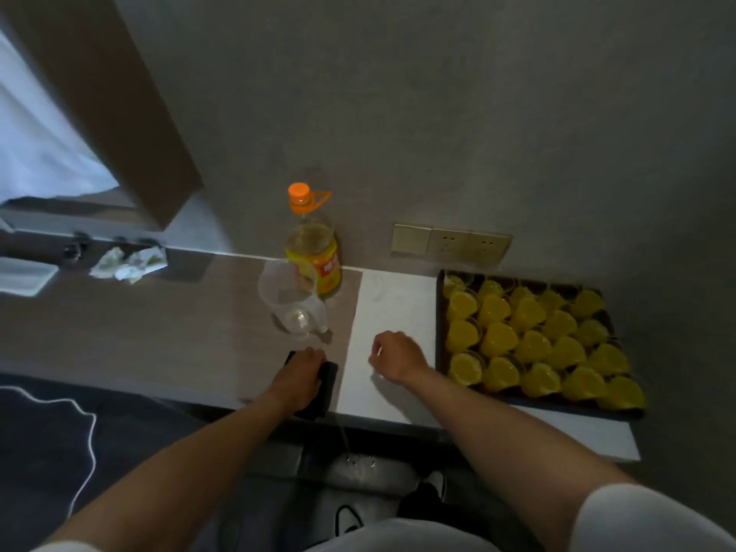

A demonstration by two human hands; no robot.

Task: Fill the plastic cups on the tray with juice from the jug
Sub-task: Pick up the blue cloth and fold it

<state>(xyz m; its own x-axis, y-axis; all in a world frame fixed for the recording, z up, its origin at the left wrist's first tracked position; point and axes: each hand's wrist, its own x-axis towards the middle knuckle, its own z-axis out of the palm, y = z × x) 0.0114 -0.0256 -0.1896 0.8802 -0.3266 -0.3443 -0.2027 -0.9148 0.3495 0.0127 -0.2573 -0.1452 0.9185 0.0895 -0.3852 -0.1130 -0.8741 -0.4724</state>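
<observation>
A dark tray point(439, 332) on the counter's right side holds several plastic cups point(496, 339) filled with yellow juice. A clear plastic jug point(292, 304), empty, stands left of centre, with an orange-capped juice bottle point(312, 253) just behind it against the wall. My left hand point(300, 374) rests on a black phone-like object point(324, 386) at the counter's front edge, its fingers curled over it. My right hand point(392, 354) lies on the white counter surface just left of the tray, fingers curled under, and I cannot see anything in it.
A wall socket plate point(452, 241) sits above the tray. Crumpled paper point(127, 264) and a white container point(24, 274) lie at the far left of the counter. A white cable point(85, 424) runs over the dark floor. My shoes point(428, 492) show below the counter edge.
</observation>
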